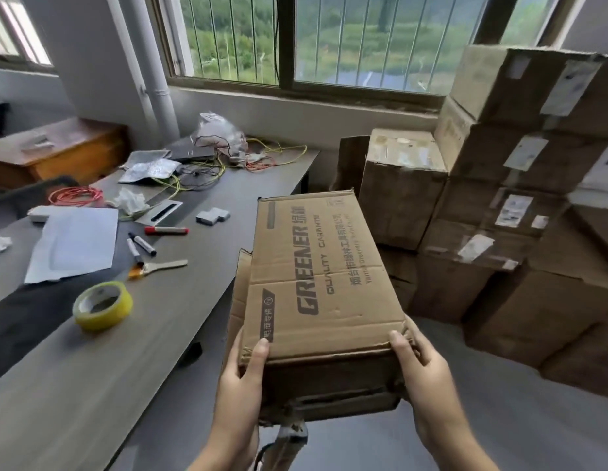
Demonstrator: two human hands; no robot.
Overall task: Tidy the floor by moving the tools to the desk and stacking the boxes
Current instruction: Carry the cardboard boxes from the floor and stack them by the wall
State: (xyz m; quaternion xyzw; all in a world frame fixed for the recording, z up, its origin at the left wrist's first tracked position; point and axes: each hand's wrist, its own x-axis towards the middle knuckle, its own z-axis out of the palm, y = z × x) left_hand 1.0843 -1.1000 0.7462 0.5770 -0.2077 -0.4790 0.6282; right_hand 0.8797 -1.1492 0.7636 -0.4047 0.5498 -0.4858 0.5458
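1. Both hands are up at centre frame with a cardboard box (316, 277) held in the air, between the bench (180, 321) on the left and the stack (499, 185) of boxes on the right.
2. The left hand (241, 379) grips the near left corner, thumb curled over the top face, the other fingers hidden beneath. The right hand (421, 365) grips the near right corner the same way, thumb on top, fingers wrapped round the side.
3. The box's long axis runs from the hands away toward the window at the top of the frame, leaning slightly right. Its printed face is up, and the lettering runs along that axis, reading sideways from here. A loose flap hangs at the left edge.
4. Progress, as I judge it: the bench already carries tape (102, 305), markers (141, 246), a small brush (160, 266) and wire coils (75, 196), so tool moving looks largely done, though much of the floor is out of view.
5. The stack at the right is already several boxes high, with a lower box (402, 185) by the bench's far end.
6. Left to do: this box is not yet set down. The lower box's top looks the likeliest landing spot, but that is a guess.
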